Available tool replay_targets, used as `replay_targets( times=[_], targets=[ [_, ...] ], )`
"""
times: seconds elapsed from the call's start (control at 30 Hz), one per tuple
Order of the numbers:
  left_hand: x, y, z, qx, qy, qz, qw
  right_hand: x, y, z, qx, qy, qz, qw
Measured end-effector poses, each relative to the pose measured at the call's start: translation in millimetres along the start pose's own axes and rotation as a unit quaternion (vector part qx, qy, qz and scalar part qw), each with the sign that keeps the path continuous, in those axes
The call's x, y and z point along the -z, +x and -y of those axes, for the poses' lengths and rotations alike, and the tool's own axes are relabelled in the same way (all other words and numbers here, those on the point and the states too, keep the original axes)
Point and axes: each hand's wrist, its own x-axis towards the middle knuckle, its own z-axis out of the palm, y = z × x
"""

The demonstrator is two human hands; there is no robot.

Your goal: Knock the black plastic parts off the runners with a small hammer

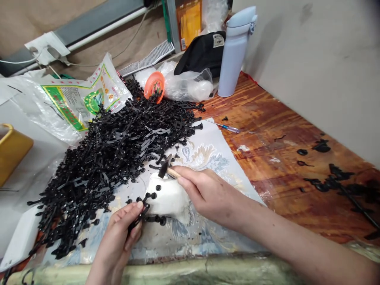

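Head view: the glossy reddish-brown wooden worktop spreads out right of my right grip. A pale, blue-floral cloth lies beneath both my grips. The big heap of slim black plastic pieces sits ahead of my left grip. Between my grips lies a white, cushion-like pad. My right grip is closed round the wooden handle of a small black-headed hammer, its head just left of my fingers. My left grip pinches a black, round-ended plastic piece.
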Motion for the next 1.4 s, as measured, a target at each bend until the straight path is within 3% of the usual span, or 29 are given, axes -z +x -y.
replay_targets(
  times=[0.5,0.77,1.03,1.17,1.4],
  targets=[
    [-6.8,-4.4,-6.8,-0.003,0.029,-0.001,1.000,-0.6,-0.9,-0.4,0.012,-0.011,0.014,1.000],
    [-10.9,-4.6,-14.8,-0.009,0.108,-0.082,0.991,-1.2,-4.4,1.3,0.005,0.001,0.029,1.000],
    [-3.3,1.3,-23.1,0.032,0.153,-0.035,0.987,-11.4,-11.0,8.0,0.037,-0.087,0.052,0.994],
    [-6.7,-0.8,-25.1,0.011,0.146,-0.030,0.989,-14.3,-10.3,12.1,0.091,-0.137,0.091,0.982],
    [-7.9,0.2,-22.5,-0.018,0.150,-0.003,0.989,-15.3,-4.2,15.3,0.078,-0.107,0.120,0.984]
  ],
)
